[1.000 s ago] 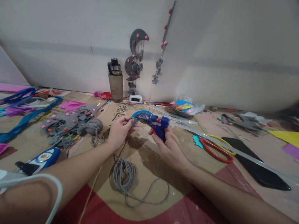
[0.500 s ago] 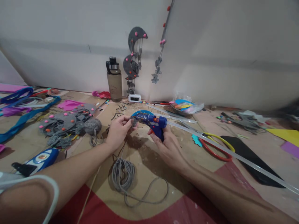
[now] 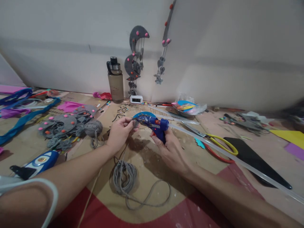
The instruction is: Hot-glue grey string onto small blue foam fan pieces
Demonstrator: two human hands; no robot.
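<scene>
My right hand [image 3: 171, 147] is wrapped round a blue hot glue gun [image 3: 159, 126], a long clear glue stick [image 3: 213, 145] running out of its back to the right. The gun's nozzle points left, at a small grey felt piece [image 3: 135, 123] pinched in my left hand [image 3: 121, 131]. Whether the nozzle touches the felt I cannot tell. Grey cord runs down from the left fingers to a loose coil of cord [image 3: 124, 177] on the cardboard. Behind the gun's nozzle lies a blue disc [image 3: 144, 114], partly hidden.
Left are grey felt pieces with pink and orange dots [image 3: 66, 122], a yarn ball [image 3: 93, 129] and a blue-and-white tool [image 3: 41, 163]. Scissors [image 3: 220, 144] and a black slab [image 3: 256, 161] lie right. A bottle [image 3: 116, 84] and small digital display [image 3: 136, 99] stand behind; felt moon hangings [image 3: 139, 33] hang there.
The view has shifted very slightly. Both hands keep the same hold, with the glue gun still at the felt piece.
</scene>
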